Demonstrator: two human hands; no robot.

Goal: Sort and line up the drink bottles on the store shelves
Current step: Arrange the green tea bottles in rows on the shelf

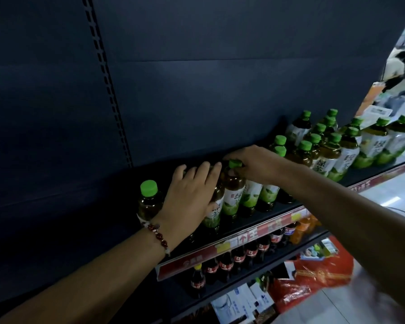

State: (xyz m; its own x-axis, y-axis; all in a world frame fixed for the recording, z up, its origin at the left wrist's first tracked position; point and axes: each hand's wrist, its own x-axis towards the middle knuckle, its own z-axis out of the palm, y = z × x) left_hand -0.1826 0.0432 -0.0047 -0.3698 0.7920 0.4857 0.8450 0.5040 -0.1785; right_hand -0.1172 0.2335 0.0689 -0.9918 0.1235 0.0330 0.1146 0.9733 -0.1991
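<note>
On the dark top shelf [255,220], green-capped tea bottles stood in rows, a loose run near the front edge and a denser cluster [332,146] farther right toward the shelf's end. The right hand [255,163] reached in from the right, its grip narrow, fingers and thumb curled around the green cap of one tea bottle [233,190] standing upright in the front row. The left hand [189,197] lay just beside it with fingers fairly straight and spread, resting over the top and shoulder of the neighbouring bottle [213,211], whose cap was hidden beneath the palm; its grip looked wide rather than closed. A beaded bracelet [157,235] circled the left wrist. One more bottle with a green cap [149,199] stood to the left of that hand, partly behind the wrist. Below the red price strip [220,251], dark cola bottles [225,265] lined the lower shelf, with orange drinks [302,230] at the right end of that row. A red bag [313,277] sat lower down.
</note>
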